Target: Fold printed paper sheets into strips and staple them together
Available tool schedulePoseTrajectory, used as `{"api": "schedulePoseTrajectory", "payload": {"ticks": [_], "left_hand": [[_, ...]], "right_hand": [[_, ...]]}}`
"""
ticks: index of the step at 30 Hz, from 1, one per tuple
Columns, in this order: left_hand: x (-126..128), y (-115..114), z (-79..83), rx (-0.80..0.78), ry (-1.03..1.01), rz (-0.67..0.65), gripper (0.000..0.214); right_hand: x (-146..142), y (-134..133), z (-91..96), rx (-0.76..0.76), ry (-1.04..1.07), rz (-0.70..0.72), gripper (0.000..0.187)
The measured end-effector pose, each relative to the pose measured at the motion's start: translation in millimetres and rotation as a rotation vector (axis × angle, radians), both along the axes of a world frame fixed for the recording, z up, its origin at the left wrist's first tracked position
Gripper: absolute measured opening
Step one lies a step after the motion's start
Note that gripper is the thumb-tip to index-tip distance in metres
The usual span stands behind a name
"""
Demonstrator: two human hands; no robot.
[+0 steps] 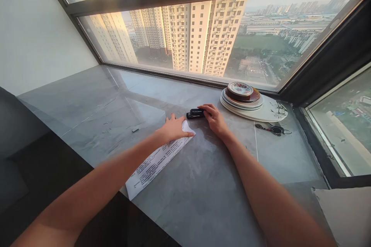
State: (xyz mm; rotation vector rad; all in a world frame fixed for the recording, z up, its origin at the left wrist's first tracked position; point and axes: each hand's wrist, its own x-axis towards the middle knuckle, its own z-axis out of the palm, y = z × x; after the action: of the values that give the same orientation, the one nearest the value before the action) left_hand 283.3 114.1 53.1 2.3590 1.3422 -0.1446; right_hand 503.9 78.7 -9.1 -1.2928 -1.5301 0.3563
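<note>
Printed white paper sheets (158, 162) lie at a slant on the grey sill, their near end reaching its front edge. My left hand (175, 128) is closed on the far end of the paper, the thumb over its corner and the fingers along the other side. Just beyond that end is a small black stapler (196, 113), resting on the sill. My right hand (213, 117) grips the stapler's right end, fingers over its top. The stapler and the paper are close but look apart.
Several stacked plates (246, 104) stand by the window at the right, with keys (276, 130) in front. A short strip resembling staples (135, 130) lies left of the paper. Window frames (179, 77) bound the sill, and a pale board (344, 212) is at the lower right.
</note>
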Motion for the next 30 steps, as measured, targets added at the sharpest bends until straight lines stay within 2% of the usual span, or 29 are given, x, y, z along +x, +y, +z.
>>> {"api": "schedulePoseTrajectory", "payload": {"ticks": [6,9,12,15,18,21,24,28,30], "left_hand": [[2.4,7.5,-3.2,0.012,-0.026,0.112,0.097],[0.1,14.5,-9.2,0.037,-0.106,0.132,0.087],[-7.9,26.8,-11.6,0.012,-0.276,0.078,0.065],[-18.8,39.4,-10.0,-0.236,-0.473,0.036,0.05],[-27.8,47.1,-7.9,-0.598,-0.64,0.059,0.054],[-31.8,49.3,-10.2,-0.745,-0.761,0.054,0.057],[-30.0,47.8,-18.5,-0.754,-0.833,0.031,0.042],[-21.2,41.6,-32.1,-0.666,-0.964,0.04,0.032],[-16.7,38.1,-36.9,-0.602,-1.026,0.027,0.03]], "right_hand": [[0.3,-0.5,-3.8,-0.021,-0.137,-0.056,0.036],[3.5,2.2,-6.2,-0.029,-0.114,-0.093,0.038],[5.7,3.5,-7.2,-0.036,-0.073,-0.119,0.041],[6.2,3.1,-7.4,-0.041,-0.058,-0.131,0.042],[7.0,3.9,-8.4,-0.024,-0.055,-0.145,0.041],[8.2,5.1,-8.2,-0.022,-0.037,-0.151,0.041],[5.7,1.5,-2.7,-0.014,-0.048,-0.153,0.038],[-6.2,-12.9,9.1,0.153,-0.123,-0.369,0.029],[-12.5,-20.3,11.6,0.179,-0.132,-0.351,0.028]]}}
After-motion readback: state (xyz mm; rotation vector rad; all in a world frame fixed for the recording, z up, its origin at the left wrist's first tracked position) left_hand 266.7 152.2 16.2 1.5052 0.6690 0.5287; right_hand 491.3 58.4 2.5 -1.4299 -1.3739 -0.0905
